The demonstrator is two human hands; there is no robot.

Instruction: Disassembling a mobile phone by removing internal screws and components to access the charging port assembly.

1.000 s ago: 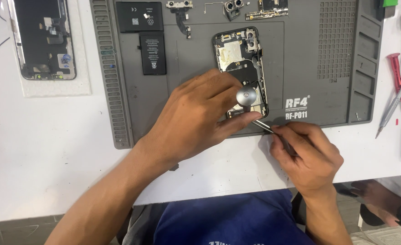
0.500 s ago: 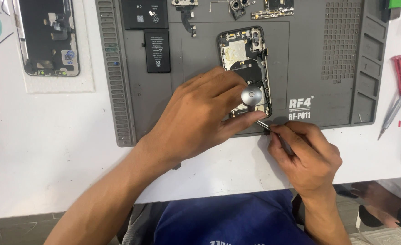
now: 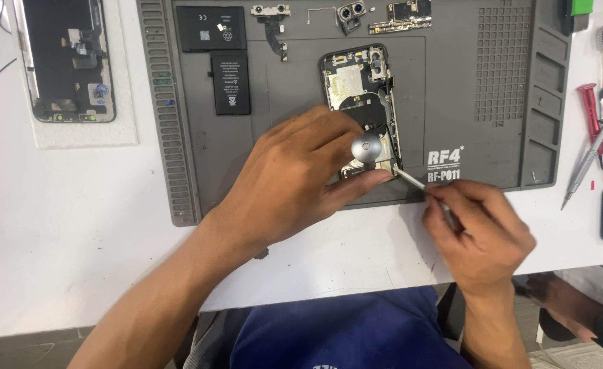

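Observation:
An opened phone body lies upright on the dark grey work mat, its inner parts exposed. My left hand rests over the phone's lower end. Its fingers and thumb are closed around a screwdriver with a round silver cap. My right hand sits at the mat's front edge and grips thin metal tweezers. The tweezer tip touches the phone's lower right corner, next to my left thumb.
A black battery, a second black part and small camera and board pieces lie along the mat's top. A detached screen rests on a white pad at far left. Red-handled tools lie on the right.
Both hands stay over the phone's lower end with their tools. Only the camera view has shifted slightly.

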